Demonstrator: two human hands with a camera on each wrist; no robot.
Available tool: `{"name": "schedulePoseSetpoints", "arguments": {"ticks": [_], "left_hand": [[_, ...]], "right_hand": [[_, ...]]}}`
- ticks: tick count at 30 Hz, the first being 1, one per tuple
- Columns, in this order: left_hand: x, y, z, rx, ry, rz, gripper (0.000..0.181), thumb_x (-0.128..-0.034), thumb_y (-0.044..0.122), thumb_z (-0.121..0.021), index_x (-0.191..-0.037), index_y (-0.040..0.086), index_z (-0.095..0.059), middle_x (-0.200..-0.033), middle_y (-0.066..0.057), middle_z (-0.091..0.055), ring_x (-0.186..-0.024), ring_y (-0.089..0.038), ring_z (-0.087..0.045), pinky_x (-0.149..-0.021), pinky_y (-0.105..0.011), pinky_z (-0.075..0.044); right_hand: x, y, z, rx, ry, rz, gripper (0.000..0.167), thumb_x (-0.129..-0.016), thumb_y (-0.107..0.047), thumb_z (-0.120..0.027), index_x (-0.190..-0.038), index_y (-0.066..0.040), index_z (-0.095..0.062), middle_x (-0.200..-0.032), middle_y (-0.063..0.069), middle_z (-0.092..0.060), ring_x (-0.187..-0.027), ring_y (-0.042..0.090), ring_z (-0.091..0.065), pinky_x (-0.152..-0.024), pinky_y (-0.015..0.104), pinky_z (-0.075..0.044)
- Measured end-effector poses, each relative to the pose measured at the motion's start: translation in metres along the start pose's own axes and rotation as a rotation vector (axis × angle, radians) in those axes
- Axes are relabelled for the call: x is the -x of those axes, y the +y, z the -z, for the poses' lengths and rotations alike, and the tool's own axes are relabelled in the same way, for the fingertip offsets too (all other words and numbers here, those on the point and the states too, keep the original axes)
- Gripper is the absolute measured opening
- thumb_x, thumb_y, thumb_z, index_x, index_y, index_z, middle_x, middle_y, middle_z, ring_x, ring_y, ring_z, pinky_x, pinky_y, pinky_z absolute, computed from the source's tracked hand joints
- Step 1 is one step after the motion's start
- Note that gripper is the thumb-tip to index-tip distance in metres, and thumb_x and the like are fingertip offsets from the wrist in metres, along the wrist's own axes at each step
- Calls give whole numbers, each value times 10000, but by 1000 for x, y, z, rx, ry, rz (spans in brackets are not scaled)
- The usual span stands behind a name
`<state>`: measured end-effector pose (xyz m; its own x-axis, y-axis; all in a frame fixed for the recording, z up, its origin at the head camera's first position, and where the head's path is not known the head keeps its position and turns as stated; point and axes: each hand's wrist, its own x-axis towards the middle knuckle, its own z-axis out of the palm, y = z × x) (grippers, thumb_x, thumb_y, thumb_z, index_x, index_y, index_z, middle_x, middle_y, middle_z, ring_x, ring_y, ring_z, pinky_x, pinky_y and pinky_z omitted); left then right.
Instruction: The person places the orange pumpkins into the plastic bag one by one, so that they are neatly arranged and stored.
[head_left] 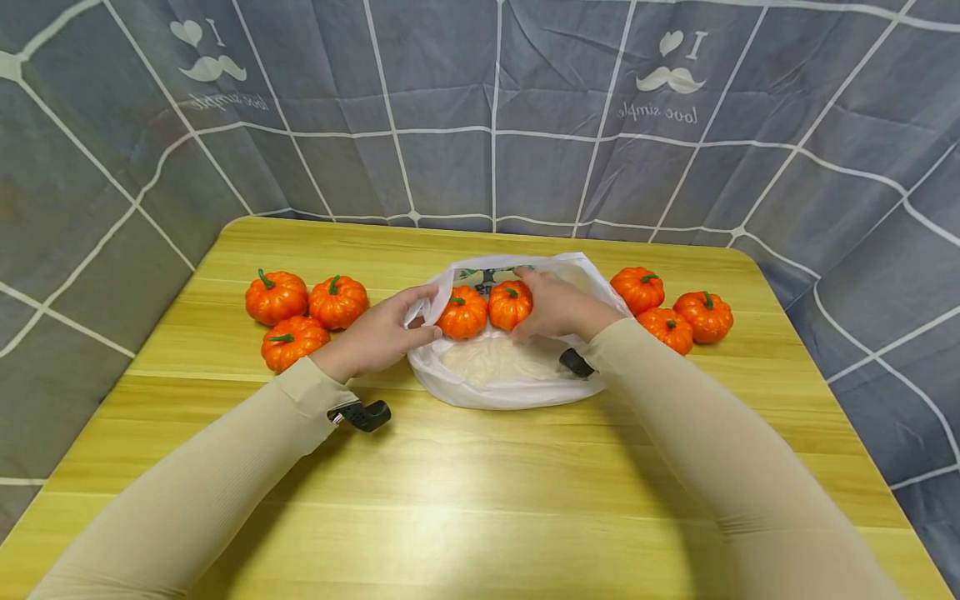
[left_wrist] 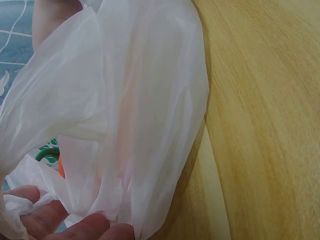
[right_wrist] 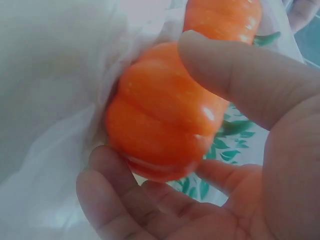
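Observation:
A white plastic bag (head_left: 495, 392) lies mouth-up mid-table, green print on its inner wall. Inside, two small orange pumpkins sit side by side: a left pumpkin (head_left: 462, 313) and a right pumpkin (head_left: 511, 305). My left hand (head_left: 384, 332) pinches the bag's left rim; in the left wrist view its fingers (left_wrist: 87, 227) grip the gathered plastic. Reaching into the bag, my right hand (head_left: 558, 304) holds the right pumpkin. The right wrist view has the thumb (right_wrist: 225, 70) over this pumpkin (right_wrist: 160, 110) and the fingers curled along its other side, with the second pumpkin (right_wrist: 222, 20) beyond.
Three pumpkins (head_left: 276, 297) cluster left of the bag, close to my left forearm. Three more pumpkins (head_left: 703, 317) stand to its right, one partly behind my right sleeve. A grey checked curtain (head_left: 435, 108) hangs around the wooden table (head_left: 442, 500).

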<state>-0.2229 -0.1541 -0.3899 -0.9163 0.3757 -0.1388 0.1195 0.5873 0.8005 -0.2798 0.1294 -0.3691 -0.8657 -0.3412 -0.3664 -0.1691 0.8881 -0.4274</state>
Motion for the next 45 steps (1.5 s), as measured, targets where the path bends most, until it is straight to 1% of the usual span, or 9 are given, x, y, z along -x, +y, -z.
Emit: {"name": "schedulePoseSetpoints", "arguments": {"ticks": [7, 13, 16, 20, 25, 27, 34, 40, 45], "left_hand": [[1, 1, 0, -21, 9, -12, 721, -1014, 272, -681, -1639, 110, -359, -1675, -143, -405, -1438, -336, -541, -1212, -511, -433], [2, 4, 1, -16, 8, -13, 712, -1017, 265, -677, -1636, 109, -362, -1671, -146, -409, -1440, -338, -539, -1205, -507, -442], [3, 5, 2, -18, 6, -14, 715, -1018, 266, -675, -1639, 107, -358, -1674, -150, -403, -1441, -344, -541, -1200, -505, -448], [3, 6, 3, -23, 5, -16, 719, -1020, 268, -672, -1643, 108, -350, -1677, -149, -398, -1440, -351, -544, -1196, -505, -452], [3, 5, 4, -24, 3, -9, 726, -1020, 279, -674, -1646, 116, -345, -1680, -141, -395, -1438, -352, -545, -1191, -505, -458], [3, 5, 4, -25, -2, -5, 729, -1021, 288, -672, -1648, 118, -340, -1685, -137, -388, -1443, -351, -541, -1190, -504, -459], [4, 7, 4, -16, -9, 7, 737, -1018, 313, -678, -1649, 133, -341, -1683, -130, -390, -1446, -342, -540, -1186, -493, -466], [5, 7, 3, -14, -13, 8, 732, -1026, 297, -670, -1651, 121, -333, -1697, -139, -364, -1459, -353, -525, -1190, -497, -459], [6, 6, 4, -18, -15, 4, 726, -1028, 282, -665, -1651, 113, -332, -1698, -149, -359, -1463, -363, -519, -1194, -504, -451]], "right_hand": [[17, 1, 9, 101, 57, 24, 1055, -856, -308, -842, -1679, -102, -214, -1683, 195, -365, -1538, 389, -375, -1274, 540, -329], [55, -8, 26, 137, 53, 60, 971, -896, -319, -810, -1668, -95, -265, -1710, 184, -310, -1578, 389, -298, -1271, 564, -323], [77, -12, 40, 105, 79, 82, 886, -938, -352, -771, -1658, -122, -309, -1699, 157, -338, -1497, 380, -440, -1186, 576, -430], [99, -7, 60, 36, 183, 106, 755, -985, -358, -709, -1625, -132, -379, -1644, 150, -423, -1364, 387, -565, -1056, 573, -521], [107, 19, 80, -33, 322, 136, 661, -1000, -280, -702, -1569, -52, -455, -1603, 236, -433, -1363, 473, -499, -1093, 636, -468], [107, 34, 85, -27, 343, 112, 667, -1002, -290, -703, -1569, -43, -452, -1611, 255, -416, -1392, 489, -461, -1131, 660, -421], [101, 90, 90, -36, 309, -14, 799, -1017, -416, -660, -1633, -34, -323, -1675, 285, -290, -1522, 521, -278, -1216, 717, -270], [99, 123, 91, 14, 297, -111, 859, -1026, -501, -610, -1665, -53, -250, -1704, 286, -234, -1525, 552, -261, -1202, 740, -264], [97, 138, 90, 53, 275, -141, 861, -1033, -488, -606, -1654, -14, -244, -1678, 328, -254, -1486, 579, -298, -1196, 738, -281]]}}
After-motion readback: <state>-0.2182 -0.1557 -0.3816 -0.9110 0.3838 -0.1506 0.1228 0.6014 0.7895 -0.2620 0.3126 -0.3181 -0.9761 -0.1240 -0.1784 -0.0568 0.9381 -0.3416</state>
